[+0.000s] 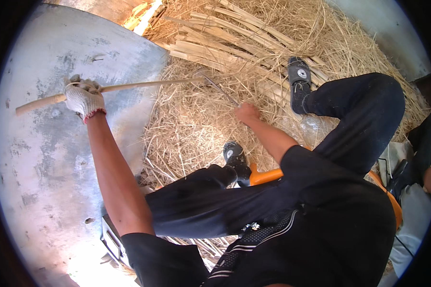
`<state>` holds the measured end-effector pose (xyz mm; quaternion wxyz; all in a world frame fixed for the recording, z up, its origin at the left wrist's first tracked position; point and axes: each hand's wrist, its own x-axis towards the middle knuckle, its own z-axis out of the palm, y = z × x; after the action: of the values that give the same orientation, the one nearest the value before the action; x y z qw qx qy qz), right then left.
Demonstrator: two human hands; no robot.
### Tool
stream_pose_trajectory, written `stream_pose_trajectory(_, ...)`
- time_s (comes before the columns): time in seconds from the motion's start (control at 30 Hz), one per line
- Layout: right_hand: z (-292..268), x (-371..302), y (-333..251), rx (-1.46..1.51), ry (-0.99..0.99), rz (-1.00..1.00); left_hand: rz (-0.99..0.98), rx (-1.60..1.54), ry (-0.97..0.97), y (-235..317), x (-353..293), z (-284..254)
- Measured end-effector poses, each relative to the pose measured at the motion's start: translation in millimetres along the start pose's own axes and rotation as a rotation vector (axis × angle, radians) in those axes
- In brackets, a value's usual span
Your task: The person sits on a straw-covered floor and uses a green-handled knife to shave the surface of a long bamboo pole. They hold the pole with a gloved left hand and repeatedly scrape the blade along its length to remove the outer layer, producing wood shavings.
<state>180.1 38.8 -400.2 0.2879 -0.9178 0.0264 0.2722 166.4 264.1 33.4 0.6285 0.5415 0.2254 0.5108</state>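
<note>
My left hand (84, 98), in a white knitted work glove with a red cuff edge, is closed round a long bamboo strip (148, 84). The strip lies nearly level, its thicker end past the glove on the left and its thin end reaching right over the shavings. My bare right hand (248, 113) is wrapped round a knife, its handle hidden in the fist. The narrow knife blade (222, 91) points up and left, and its tip meets or nearly meets the strip's thin end; contact cannot be made out.
Pale shavings (191, 124) cover the floor around my dark shoes (299, 79). Split bamboo strips (225, 45) lie in a bundle at the far side. A grey, stained surface (48, 158) fills the left. Orange seat parts (266, 176) show beneath me. Another person's arm (430, 179) shows at the right edge.
</note>
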Motion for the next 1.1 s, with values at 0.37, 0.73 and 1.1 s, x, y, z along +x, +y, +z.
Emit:
stream_pose_trajectory(0.37, -37.4, -20.1, -26.3, 0.166, -0.303, -0.154, 0.034, 0.023, 0.145, -3.7, 1.0, 8.4)
stream_pose_trajectory(0.73, 11.0, 34.5, 66.6, 0.472, -0.803, 0.290, -0.007, -0.004, 0.224, 9.3, 20.0, -32.5)
stream_pose_trajectory(1.1, -156.4, -84.5, -141.5, 0.362, -0.563, -0.932, 0.060, -0.021, -0.033, 168.0, 106.6, -95.4)
